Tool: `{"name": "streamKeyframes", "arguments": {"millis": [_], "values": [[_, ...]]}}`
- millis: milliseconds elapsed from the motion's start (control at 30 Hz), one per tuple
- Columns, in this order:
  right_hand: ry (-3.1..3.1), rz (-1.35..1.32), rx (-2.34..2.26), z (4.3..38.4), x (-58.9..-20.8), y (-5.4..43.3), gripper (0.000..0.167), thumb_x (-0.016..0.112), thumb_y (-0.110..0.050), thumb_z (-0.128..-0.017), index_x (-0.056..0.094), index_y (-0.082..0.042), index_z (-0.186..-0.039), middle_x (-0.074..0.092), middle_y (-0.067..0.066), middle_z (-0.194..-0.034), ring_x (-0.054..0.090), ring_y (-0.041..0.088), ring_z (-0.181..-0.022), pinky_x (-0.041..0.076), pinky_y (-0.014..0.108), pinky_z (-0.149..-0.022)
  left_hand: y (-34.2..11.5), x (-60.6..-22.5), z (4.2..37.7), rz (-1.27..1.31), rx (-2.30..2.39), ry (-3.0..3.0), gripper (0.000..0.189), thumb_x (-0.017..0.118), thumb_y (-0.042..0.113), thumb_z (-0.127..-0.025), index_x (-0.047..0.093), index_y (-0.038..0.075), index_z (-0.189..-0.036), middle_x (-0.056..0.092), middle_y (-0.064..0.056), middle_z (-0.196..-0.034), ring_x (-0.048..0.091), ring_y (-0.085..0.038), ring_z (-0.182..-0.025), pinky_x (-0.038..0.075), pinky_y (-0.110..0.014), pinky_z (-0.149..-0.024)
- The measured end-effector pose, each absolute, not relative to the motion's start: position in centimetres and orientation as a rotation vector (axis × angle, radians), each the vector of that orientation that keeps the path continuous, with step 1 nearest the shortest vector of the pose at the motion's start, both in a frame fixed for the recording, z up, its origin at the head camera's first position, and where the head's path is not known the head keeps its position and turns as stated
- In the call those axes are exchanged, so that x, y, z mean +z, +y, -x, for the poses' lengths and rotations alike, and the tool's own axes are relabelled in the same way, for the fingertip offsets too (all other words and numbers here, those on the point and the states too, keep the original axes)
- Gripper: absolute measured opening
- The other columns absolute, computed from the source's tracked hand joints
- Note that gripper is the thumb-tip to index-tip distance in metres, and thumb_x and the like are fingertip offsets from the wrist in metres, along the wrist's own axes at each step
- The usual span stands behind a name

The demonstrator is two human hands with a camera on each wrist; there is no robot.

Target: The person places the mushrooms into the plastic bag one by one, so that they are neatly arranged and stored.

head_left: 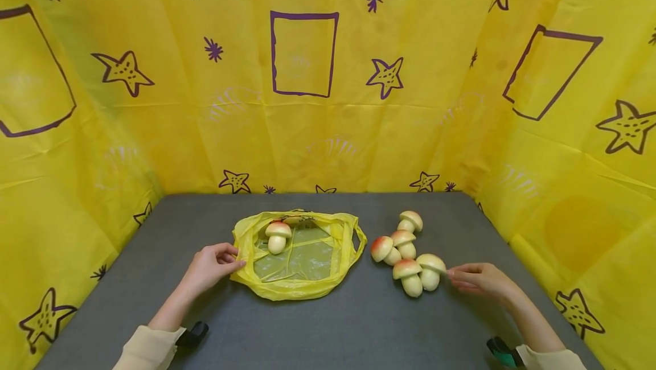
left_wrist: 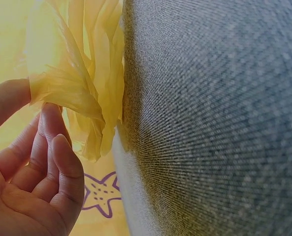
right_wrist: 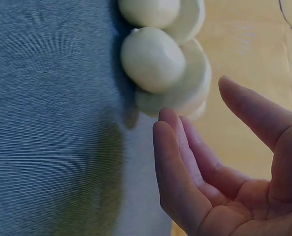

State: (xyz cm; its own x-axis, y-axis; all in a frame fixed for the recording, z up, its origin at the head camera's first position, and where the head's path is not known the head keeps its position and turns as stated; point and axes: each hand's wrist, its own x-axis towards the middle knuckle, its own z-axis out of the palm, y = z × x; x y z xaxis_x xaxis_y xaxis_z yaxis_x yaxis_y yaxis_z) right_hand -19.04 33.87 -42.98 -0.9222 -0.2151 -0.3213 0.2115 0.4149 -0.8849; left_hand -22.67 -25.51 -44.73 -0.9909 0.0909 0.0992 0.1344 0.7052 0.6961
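Observation:
A yellow plastic bag (head_left: pixel 294 290) lies on the table with its mouth spread wide. Inside it, toward the back left, is one toy mushroom (head_left: pixel 278 237) with a red-tinged cap. My left hand (head_left: pixel 212 266) pinches the bag's left rim between thumb and fingers; the left wrist view shows the thin yellow film (left_wrist: pixel 72 93) there. Right of the bag, several more mushrooms lie in a cluster. My right hand (head_left: pixel 484 280) is beside the nearest right mushroom (head_left: pixel 431 271), fingertips close to its cap. In the right wrist view, thumb and fingers are spread apart, holding nothing, by a pale mushroom (right_wrist: pixel 153 61).
The dark grey table (head_left: pixel 328 336) is enclosed on its back and sides by a yellow cloth (head_left: pixel 328 148) with starfish drawings. The back mushroom (head_left: pixel 410 221) of the cluster lies farthest from me. Black bands (head_left: pixel 193 334) sit at both wrists.

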Motion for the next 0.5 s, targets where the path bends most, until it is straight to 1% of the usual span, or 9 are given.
{"name": "streamKeyframes", "arguments": {"millis": [267, 500], "values": [[2.236, -0.047, -1.512, 18.8, -44.0, 33.6, 0.053, 0.063, -0.023, -0.092, 0.051, 0.021, -0.118, 0.068, 0.017, -0.106, 0.067, 0.018, -0.094, 0.054, 0.033, -0.082, -25.4, -44.6, 22.8, 0.18, -1.177, -2.856, 0.035, 0.078, 0.029, -0.078, 0.066, 0.003, -0.097, 0.065, -0.003, -0.081, 0.056, -0.012, -0.07, 0.046, -0.022, -0.058], [2.2, -0.062, -1.502, 18.8, -44.3, 32.7, 0.057, 0.063, -0.023, -0.091, 0.046, 0.023, -0.121, 0.068, 0.017, -0.106, 0.067, 0.019, -0.095, 0.054, 0.035, -0.083, -25.5, -44.7, 22.8, 0.181, -1.187, -2.849, 0.035, 0.078, 0.03, -0.078, 0.066, 0.003, -0.098, 0.065, -0.003, -0.082, 0.056, -0.011, -0.07, 0.046, -0.022, -0.059]]}}
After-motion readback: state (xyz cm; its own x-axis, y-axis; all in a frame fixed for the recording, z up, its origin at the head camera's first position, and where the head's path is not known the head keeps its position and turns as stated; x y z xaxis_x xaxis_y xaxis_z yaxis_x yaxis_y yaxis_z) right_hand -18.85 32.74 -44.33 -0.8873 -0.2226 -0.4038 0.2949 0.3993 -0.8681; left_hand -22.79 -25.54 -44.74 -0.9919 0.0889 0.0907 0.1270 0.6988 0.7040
